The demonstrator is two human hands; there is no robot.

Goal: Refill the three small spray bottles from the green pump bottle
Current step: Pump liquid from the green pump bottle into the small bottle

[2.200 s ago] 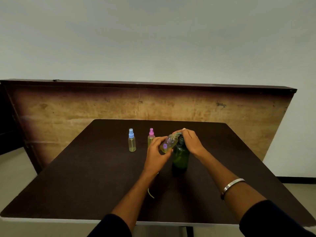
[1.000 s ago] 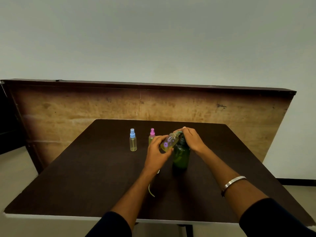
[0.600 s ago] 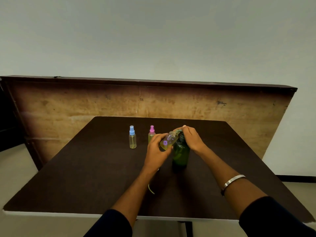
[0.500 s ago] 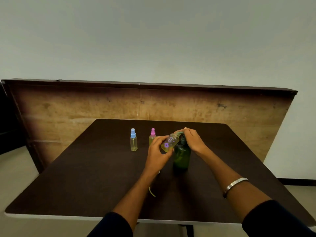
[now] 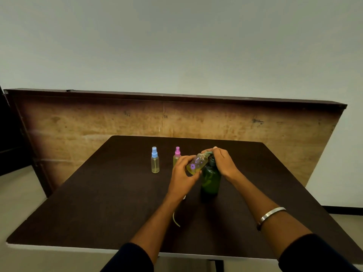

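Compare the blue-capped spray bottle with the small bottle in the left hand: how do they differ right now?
The blue-capped spray bottle stands upright on the table, untouched; the flower-printed bottle is tilted, gripped by the left hand, its mouth up at the green pump bottle. The first wears its cap; the second shows none. Both are clear, holding yellowish liquid.

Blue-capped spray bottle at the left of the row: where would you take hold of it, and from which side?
Grip the blue-capped spray bottle round its clear cylindrical body, below the cap. It stands upright with bare table to its left and front, so probably come from the left-front; the pink-capped bottle and the left hand crowd its right.
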